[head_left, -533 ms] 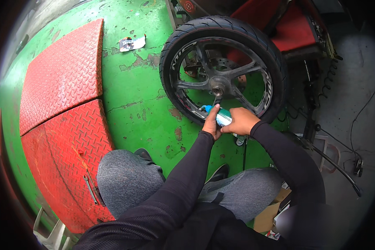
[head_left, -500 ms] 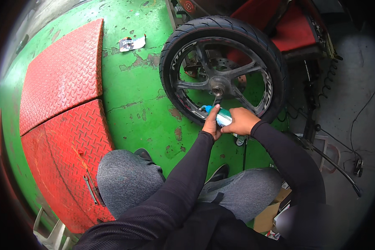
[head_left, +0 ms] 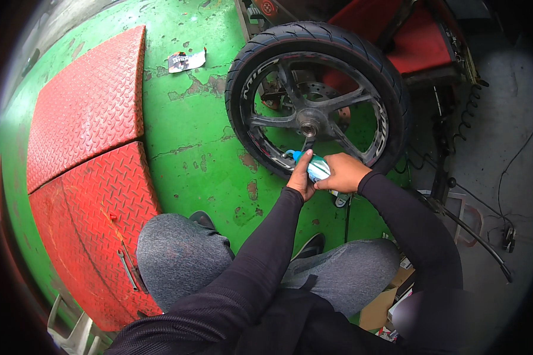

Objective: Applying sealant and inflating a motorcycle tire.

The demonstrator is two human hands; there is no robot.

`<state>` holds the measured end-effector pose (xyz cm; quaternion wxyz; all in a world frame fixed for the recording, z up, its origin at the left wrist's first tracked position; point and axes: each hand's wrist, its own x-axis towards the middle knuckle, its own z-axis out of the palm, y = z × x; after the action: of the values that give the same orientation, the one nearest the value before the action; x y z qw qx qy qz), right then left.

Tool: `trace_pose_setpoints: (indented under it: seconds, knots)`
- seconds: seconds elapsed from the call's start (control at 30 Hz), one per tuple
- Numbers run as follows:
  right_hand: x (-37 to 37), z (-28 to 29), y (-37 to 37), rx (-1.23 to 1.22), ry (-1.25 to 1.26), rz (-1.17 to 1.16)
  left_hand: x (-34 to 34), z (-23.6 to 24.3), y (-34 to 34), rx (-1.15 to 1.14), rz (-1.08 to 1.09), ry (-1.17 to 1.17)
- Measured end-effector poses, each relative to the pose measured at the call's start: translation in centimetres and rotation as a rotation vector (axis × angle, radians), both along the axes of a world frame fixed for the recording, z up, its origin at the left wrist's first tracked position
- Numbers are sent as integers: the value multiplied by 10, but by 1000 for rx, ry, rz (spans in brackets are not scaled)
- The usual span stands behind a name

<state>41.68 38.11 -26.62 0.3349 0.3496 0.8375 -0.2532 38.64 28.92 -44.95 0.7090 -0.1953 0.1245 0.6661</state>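
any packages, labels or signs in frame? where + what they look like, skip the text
Small tube or can: between both hands, in front of the wheel's lower rim; teal and white with a blue tip.
Flat paper scrap or wrapper: on the green floor, left of the wheel; white with dark print.
Cardboard box: by the person's right knee, lower right; brown, partly hidden.
Round sticker: top edge above the tyre; red and white.

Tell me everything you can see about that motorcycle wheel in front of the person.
The motorcycle wheel stands upright on the green floor. It has a black, treaded rubber tyre on a dark spoked rim with red and white rim markings. A metal hub sits at its centre, and a brake disc shows behind the spokes. At its lower edge, the left hand and right hand hold a small blue-and-white tube.
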Motion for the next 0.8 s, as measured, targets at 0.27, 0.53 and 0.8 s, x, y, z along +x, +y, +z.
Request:
trace_pose_setpoints:
  seconds: [0.27,0.53,0.8]
  knots:
    - [3,-4,5,-49,47,34,-2,3,-1,-2,-1,-3]
    - [-2,-2,6,-89,43,42,-5,2,-3,15,-16,-11]
    - [-2,-6,10,-106,45,82,-5,0,-4,-24,-25,-22]
